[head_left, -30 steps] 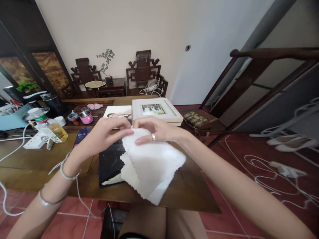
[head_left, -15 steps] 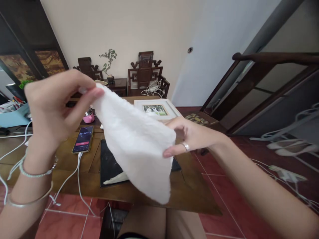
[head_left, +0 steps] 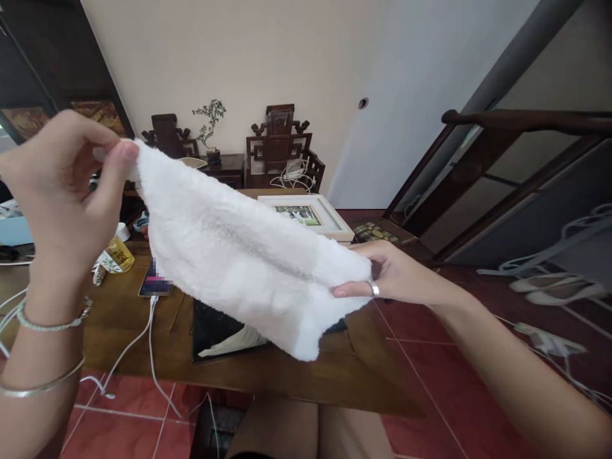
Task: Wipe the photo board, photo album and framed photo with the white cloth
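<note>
A white fluffy cloth is stretched in the air above the table, slanting down from left to right. My left hand pinches its upper left corner between thumb and fingers. At the other end, my right hand grips the right edge, thumb in front and the other fingers partly hidden behind the fabric. Below the cloth lies a flat black board or mat, partly covered from view. A pale, thin piece of material rests on it.
On the wooden table are a phone with a white cable, a bottle of yellow liquid and a white picture frame. Wooden chairs and a small potted tree stand behind. A dark wooden rack is at right.
My left hand has moved left and my right hand slightly right, pulling the cloth wider. Its hanging lower part has risen, and the yellow bottle has come into view.
</note>
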Available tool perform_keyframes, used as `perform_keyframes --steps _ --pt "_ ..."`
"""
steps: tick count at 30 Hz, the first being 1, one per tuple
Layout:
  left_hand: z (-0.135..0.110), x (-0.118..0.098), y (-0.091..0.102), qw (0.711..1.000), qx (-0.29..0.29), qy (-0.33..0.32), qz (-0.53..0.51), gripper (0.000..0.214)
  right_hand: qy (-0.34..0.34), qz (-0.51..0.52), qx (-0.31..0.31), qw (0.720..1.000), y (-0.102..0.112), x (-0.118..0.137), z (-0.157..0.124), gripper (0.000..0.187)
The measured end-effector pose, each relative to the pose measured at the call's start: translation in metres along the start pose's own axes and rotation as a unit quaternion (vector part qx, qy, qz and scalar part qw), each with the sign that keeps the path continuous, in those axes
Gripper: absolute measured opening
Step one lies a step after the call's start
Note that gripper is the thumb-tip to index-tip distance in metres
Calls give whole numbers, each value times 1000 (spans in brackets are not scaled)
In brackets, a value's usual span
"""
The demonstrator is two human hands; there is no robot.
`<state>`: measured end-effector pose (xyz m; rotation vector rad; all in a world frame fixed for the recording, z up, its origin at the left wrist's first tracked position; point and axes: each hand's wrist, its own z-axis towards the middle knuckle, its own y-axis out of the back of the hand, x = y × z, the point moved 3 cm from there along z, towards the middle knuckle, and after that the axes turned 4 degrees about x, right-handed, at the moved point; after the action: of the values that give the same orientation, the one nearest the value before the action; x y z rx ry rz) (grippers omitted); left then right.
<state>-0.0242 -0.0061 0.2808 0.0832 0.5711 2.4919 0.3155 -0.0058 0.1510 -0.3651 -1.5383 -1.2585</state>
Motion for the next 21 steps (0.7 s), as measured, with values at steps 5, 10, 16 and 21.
perform_keyframes --steps 5,10,16,21 --pt "-28 20 -12 996 74 34 -24 13 -66 62 -114 989 0 -26 -16 28" --pt "-72 46 -29 955 234 101 -154 14 -160 227 -154 948 -14 -57 -28 36" --pt "-109 59 -33 920 364 48 -138 10 -245 209 -102 941 -33 -78 -37 33" --pt "-126 54 -28 921 367 30 -126 12 -210 211 -102 949 -45 -78 -33 34"
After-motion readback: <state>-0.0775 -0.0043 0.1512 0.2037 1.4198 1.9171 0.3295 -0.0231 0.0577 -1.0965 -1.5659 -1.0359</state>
